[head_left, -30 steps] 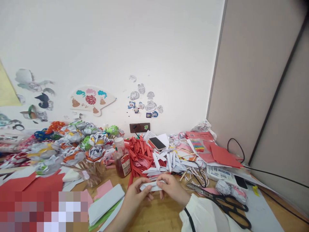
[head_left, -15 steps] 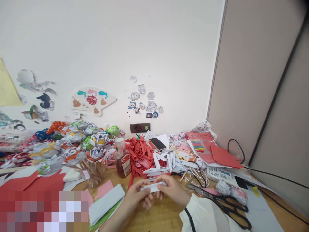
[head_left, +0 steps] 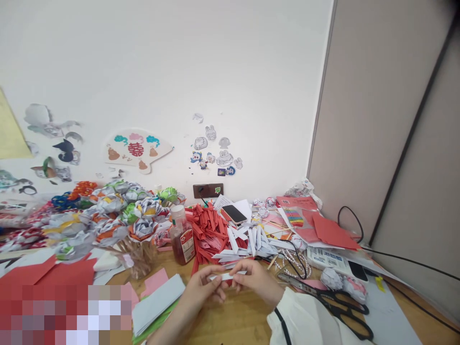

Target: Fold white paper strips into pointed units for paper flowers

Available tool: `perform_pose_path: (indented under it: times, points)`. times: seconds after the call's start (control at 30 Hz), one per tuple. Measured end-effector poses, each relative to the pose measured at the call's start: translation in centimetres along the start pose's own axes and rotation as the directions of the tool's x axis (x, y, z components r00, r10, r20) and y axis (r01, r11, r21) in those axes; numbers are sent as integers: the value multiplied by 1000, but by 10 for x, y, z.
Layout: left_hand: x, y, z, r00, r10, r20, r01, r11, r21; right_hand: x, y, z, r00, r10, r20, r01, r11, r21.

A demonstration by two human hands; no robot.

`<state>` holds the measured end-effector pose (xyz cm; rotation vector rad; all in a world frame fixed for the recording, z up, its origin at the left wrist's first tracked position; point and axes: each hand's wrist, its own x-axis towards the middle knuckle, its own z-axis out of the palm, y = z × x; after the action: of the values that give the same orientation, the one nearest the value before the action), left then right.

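Observation:
A narrow white folded paper strip (head_left: 227,276) is pinched between both hands, just above the front of the wooden table (head_left: 235,326). My left hand (head_left: 205,287) grips its left end between thumb and fingers. On the right end, my right hand (head_left: 253,280) presses with thumb and forefinger. Fingers cover both ends of the strip. Behind the hands lie a heap of white folded paper pieces (head_left: 253,242) and a pile of red folded strips (head_left: 208,232). A stack of white paper sheets (head_left: 158,304) rests left of my left forearm, over green paper.
Black-handled scissors (head_left: 347,306) lie beside my right sleeve. A glass bottle (head_left: 182,239) stands behind my left hand, near a holder of sticks (head_left: 138,258). Paper flowers (head_left: 111,206) crowd the back left. A phone (head_left: 233,214) rests on the pile; red sheets (head_left: 334,231) lie right.
The paper strip looks narrower now, with less of its face showing. The fingers of both hands have shifted slightly on it; the arms stay in nearly the same place.

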<state>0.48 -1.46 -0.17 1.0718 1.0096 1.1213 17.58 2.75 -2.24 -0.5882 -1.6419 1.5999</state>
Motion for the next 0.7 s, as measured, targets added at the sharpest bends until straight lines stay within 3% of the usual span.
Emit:
perform_pose_path:
  times: [0.1, 0.3, 0.47, 0.7]
  points:
    - [3, -1, -1, 997, 73, -18, -70, 992, 109, 3, 4, 0, 1000, -17, -14, 15, 996, -92]
    - [0, 6, -2, 994, 54, -96, -37, 984, 171, 3, 1, -1, 997, -27, -71, 15, 986, -169]
    - [-3, 10, -3, 986, 75, -148, -56, 990, 128, 1, -5, -3, 999, -12, -47, 7, 996, -94]
    - [-5, 13, -5, 969, 3, -248, -20, 998, -63, 0, -13, 0, 999, -10, 48, 5, 994, 113]
